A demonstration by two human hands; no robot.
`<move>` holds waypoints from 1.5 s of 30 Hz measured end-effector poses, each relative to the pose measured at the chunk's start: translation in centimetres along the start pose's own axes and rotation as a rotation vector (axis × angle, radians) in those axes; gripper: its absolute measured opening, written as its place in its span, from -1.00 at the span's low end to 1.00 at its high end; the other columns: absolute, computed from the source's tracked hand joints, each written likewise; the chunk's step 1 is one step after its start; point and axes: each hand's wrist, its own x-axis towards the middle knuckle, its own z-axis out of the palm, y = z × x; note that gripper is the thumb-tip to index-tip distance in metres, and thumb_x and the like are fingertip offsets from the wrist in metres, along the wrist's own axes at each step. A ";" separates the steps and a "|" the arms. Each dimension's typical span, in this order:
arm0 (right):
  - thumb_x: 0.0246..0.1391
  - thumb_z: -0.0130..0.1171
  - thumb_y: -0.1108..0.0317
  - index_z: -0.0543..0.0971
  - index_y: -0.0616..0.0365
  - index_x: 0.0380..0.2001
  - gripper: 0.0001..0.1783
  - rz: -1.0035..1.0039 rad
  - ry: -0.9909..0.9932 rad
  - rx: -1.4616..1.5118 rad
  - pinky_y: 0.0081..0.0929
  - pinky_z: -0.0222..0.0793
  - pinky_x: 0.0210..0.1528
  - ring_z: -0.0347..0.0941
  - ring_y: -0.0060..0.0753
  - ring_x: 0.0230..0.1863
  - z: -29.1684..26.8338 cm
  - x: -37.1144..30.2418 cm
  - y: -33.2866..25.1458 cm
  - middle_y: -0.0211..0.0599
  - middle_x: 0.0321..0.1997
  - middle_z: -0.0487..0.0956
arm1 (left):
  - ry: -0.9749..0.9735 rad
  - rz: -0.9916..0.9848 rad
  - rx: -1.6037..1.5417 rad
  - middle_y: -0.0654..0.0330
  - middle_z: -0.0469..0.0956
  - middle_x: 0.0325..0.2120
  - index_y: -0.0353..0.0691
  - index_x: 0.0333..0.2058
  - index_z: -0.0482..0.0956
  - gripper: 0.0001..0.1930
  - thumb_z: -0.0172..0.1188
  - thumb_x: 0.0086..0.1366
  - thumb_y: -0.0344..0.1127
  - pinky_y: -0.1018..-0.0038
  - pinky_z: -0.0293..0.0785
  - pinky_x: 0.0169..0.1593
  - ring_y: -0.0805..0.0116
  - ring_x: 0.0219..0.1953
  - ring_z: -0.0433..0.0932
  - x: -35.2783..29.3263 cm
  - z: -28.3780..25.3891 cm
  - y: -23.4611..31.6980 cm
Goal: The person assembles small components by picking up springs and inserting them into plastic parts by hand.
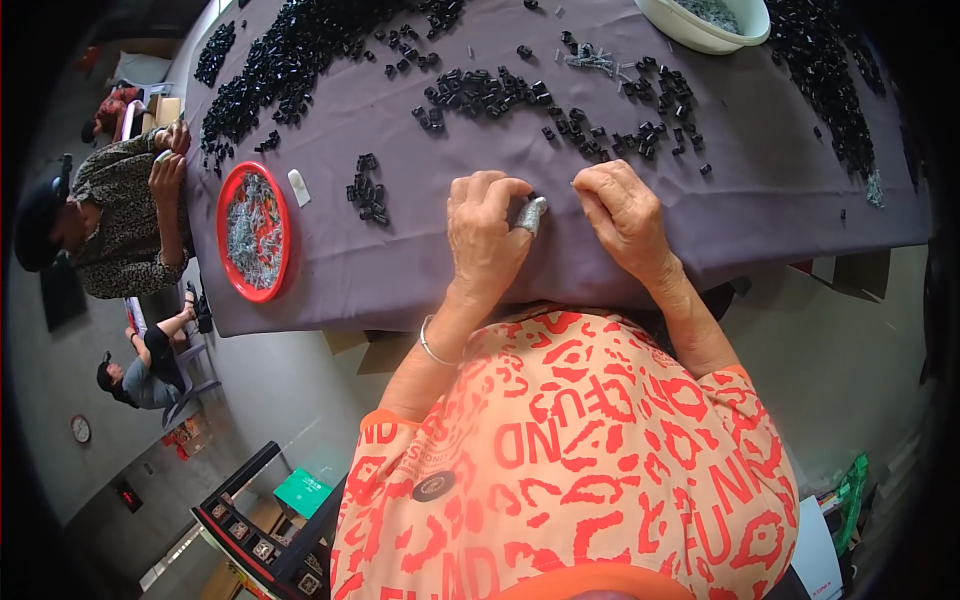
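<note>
Pieces (480, 92), black, beyond left hand (482, 218), pinched, right hand (624, 208), closed; contents unclear

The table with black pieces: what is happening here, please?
The person's left hand, wearing a silvery thumb wrap, appears to pinch a small dark piece over the purple-grey tablecloth. The right hand is pinched nearby; whether it holds anything is unclear. Loose black pieces lie beyond; a red basin at left holds clear pieces.
</note>
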 end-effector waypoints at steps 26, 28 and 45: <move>-0.08 0.19 0.66 0.50 0.25 -0.38 -0.84 0.021 -0.096 0.118 -0.50 0.41 -0.36 0.51 -0.31 -0.41 1.2 0.5 -3.2 -0.24 -0.42 0.54 | -0.015 -0.779 -1.275 0.05 0.57 -0.29 -0.41 -0.07 0.38 -0.71 0.13 0.22 -0.56 0.53 0.55 -0.24 0.35 -0.29 0.59 -3.5 -2.2 0.8; -0.08 0.18 0.66 0.50 0.25 -0.38 -0.84 0.012 -0.118 0.123 -0.49 0.41 -0.36 0.51 -0.31 -0.41 1.5 0.4 -3.6 -0.24 -0.42 0.54 | -0.003 -0.760 -1.251 0.06 0.56 -0.28 -0.41 -0.08 0.38 -0.71 0.13 0.22 -0.57 0.53 0.54 -0.23 0.35 -0.28 0.59 -3.8 -2.3 0.9; -0.07 0.16 0.64 0.49 0.25 -0.36 -0.84 -0.021 -0.290 0.050 -0.41 0.41 -0.34 0.50 -0.20 -0.39 3.2 -1.2 -5.6 -0.20 -0.42 0.54 | 0.077 -0.452 -0.850 0.16 0.58 -0.34 -0.38 -0.15 0.46 -0.74 0.11 0.16 -0.69 0.58 0.50 -0.14 0.47 -0.27 0.55 -7.2 -2.1 -0.1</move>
